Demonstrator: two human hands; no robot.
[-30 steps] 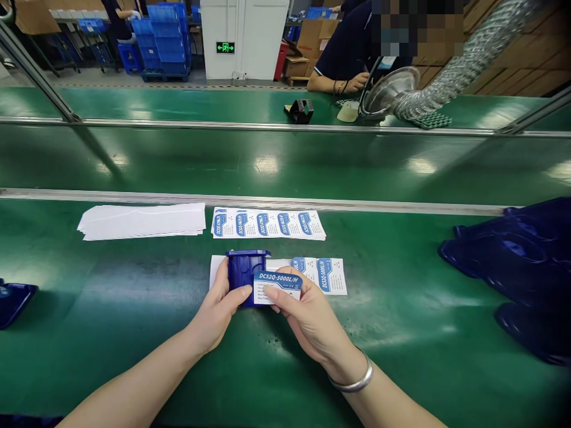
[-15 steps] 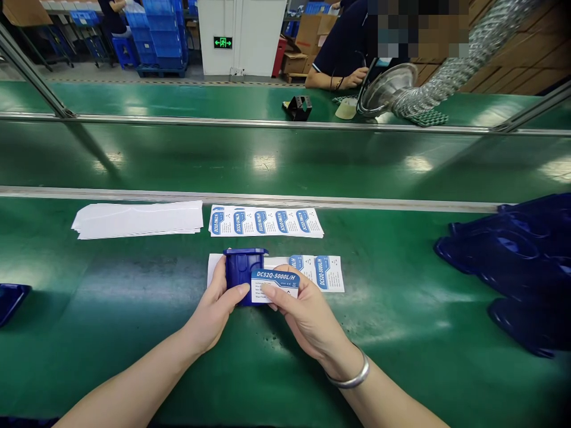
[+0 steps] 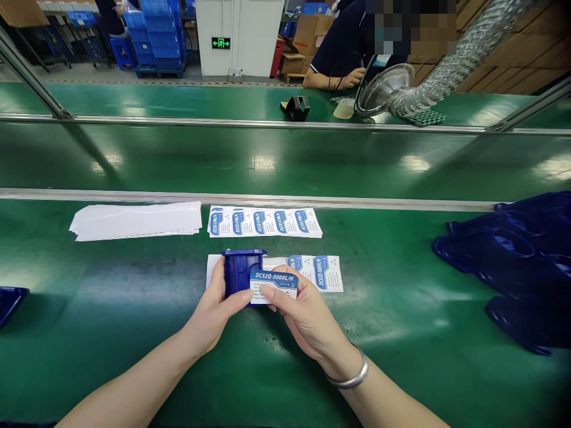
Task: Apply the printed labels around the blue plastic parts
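Over the counter (image 3: 134, 297), nearer its far edge, I have the blue housing (image 3: 238, 272) gripped in my left hand (image 3: 209, 315) and a label (image 3: 273, 277) pinched in my right hand (image 3: 310, 314). From here, I judge this alignment; next calls for squaring edges.

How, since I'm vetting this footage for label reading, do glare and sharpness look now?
Head view: pale glare patches mark the green table; head view: the heading on the held label reads clearly, its smallest print does not; head view: the dark-blue parts at right look dim; head view: a pixelated patch hides some background.
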